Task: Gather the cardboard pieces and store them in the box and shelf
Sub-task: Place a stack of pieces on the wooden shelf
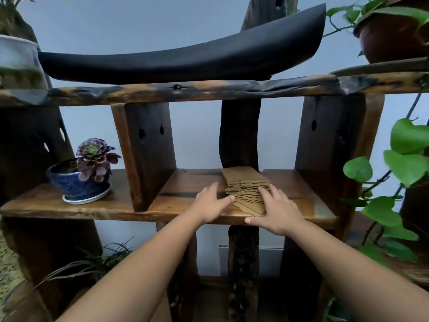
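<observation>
I'm squaring the fanned cardboard pieces (246, 191) near the shelf (185, 194) board's front edge, left hand (212, 203) open against their side, right hand (275, 209) flat on top; next, I'd judge, nudging them rearward.

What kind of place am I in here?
Probably a home plant corner: a rustic wooden shelf holds a potted succulent, trailing green vines hang at right, and cardboard pieces lie on it.

tan cardboard pieces (246, 190), fanned stack, on shelf (185, 194)
</observation>
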`<state>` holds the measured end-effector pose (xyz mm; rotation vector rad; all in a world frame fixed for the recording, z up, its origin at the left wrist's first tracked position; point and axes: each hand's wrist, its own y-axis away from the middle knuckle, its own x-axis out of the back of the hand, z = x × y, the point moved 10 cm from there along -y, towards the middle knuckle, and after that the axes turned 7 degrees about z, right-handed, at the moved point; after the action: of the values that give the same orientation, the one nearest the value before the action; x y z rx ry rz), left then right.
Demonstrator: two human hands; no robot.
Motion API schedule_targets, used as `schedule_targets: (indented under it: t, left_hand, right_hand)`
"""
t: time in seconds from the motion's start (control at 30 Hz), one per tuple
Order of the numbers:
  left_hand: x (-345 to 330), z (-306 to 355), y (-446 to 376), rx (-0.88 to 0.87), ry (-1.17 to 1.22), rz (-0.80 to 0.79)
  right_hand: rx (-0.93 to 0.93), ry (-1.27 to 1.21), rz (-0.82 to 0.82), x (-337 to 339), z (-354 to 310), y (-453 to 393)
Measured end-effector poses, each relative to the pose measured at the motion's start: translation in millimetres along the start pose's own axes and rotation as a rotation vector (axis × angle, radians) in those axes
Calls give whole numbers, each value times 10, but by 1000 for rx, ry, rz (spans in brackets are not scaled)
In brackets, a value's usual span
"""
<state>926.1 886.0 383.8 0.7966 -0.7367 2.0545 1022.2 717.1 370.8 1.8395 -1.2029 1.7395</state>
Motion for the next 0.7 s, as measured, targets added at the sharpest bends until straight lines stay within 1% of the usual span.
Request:
schedule_targets:
  t: [0.13, 0.27, 0.33, 0.43, 0.47, 0.57, 0.7]
  left_hand:
    - [-101, -45, -371, 86, 146, -21]
    - [-225, 32, -691, 155, 261, -25]
    - [-314, 59, -804, 153, 222, -19]
    - [-348, 38, -861, 112, -21, 24]
    - [-347, 28, -868, 103, -47, 33]
    - [-355, -10, -899, 94, -7, 36]
    - [-360, -31, -925, 85, -1, 50]
  right_hand:
    - [46, 28, -74, -78, 59, -105]
    - [82, 31, -88, -90, 72, -145]
    - [130, 64, -102, -116, 53, -145]
    - [176, 15, -116, -98, 48, -143]
    - [178, -32, -118, -76, 61, -146]
    - [143, -157, -109, -11, 128, -168]
    - [45, -179, -91, 33, 239, -200]
